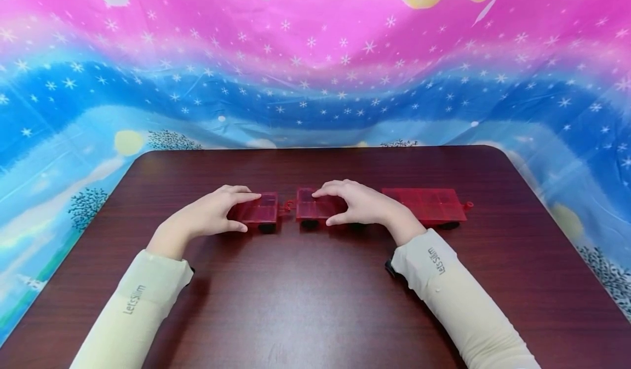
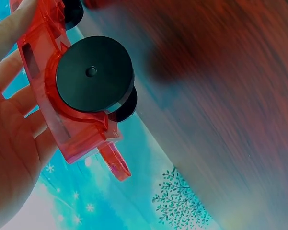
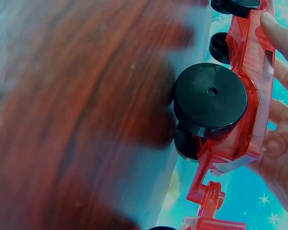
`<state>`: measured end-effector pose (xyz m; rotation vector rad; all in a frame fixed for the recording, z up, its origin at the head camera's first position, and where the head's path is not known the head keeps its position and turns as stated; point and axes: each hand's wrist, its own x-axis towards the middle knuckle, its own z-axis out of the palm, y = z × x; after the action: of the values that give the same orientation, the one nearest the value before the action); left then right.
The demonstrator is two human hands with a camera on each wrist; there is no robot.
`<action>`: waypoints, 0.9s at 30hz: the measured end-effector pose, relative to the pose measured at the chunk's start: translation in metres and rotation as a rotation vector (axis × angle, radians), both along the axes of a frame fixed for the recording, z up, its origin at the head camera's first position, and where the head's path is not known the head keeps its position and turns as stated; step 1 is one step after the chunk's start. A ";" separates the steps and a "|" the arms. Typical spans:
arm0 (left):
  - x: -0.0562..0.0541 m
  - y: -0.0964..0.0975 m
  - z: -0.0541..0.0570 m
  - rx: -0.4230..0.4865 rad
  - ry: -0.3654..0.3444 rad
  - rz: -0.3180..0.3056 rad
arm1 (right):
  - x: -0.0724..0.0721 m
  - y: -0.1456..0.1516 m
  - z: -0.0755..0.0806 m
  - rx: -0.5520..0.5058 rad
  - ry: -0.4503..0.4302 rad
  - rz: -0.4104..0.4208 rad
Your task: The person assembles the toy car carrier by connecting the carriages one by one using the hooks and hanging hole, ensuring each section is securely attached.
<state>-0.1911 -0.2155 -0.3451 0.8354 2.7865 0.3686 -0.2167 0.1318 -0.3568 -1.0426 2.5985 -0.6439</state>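
My left hand [image 1: 209, 213] grips the left red see-through toy wagon [image 1: 266, 210], thumb on the near side and fingers across the far side. Black wheels [image 2: 93, 74] and a red coupling tab [image 2: 115, 163] show on it in the left wrist view. My right hand [image 1: 362, 205] holds the middle wagon [image 1: 305, 207] the same way. Between these two wagons lies a small red coupling ring [image 1: 288, 206]; whether it is linked cannot be told. Further right, a third red wagon [image 1: 434, 203] joins the middle one at a hinged coupling [image 3: 211, 194].
All three wagons stand in a row on the dark wooden table [image 1: 305, 292], towards its back edge. A pink and blue snowflake-patterned cloth [image 1: 315, 73] hangs behind and around the table. The right wagon has a coupling end [image 1: 469, 205] pointing right.
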 end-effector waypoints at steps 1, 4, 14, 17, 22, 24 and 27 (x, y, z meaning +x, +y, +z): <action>0.000 0.000 0.000 0.002 -0.002 0.002 | 0.000 0.000 0.000 0.001 0.000 0.001; 0.000 0.002 0.000 0.006 -0.004 0.003 | 0.000 0.000 -0.001 0.004 -0.001 0.003; -0.001 0.005 -0.001 0.007 -0.004 -0.008 | 0.001 0.000 0.000 0.010 0.000 0.005; -0.001 0.005 -0.001 0.006 -0.002 -0.011 | 0.001 -0.001 -0.001 0.019 0.012 0.014; -0.001 0.004 -0.003 0.006 -0.009 -0.005 | 0.001 -0.002 0.000 0.030 0.010 0.018; -0.001 0.003 -0.003 0.010 -0.016 -0.001 | 0.001 -0.002 0.000 0.034 0.007 0.018; 0.000 0.002 -0.004 0.013 -0.024 0.003 | 0.000 -0.002 -0.001 0.038 0.006 0.021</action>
<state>-0.1915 -0.2134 -0.3495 0.8249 2.7661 0.3953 -0.2170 0.1301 -0.3583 -1.0608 2.5906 -0.5854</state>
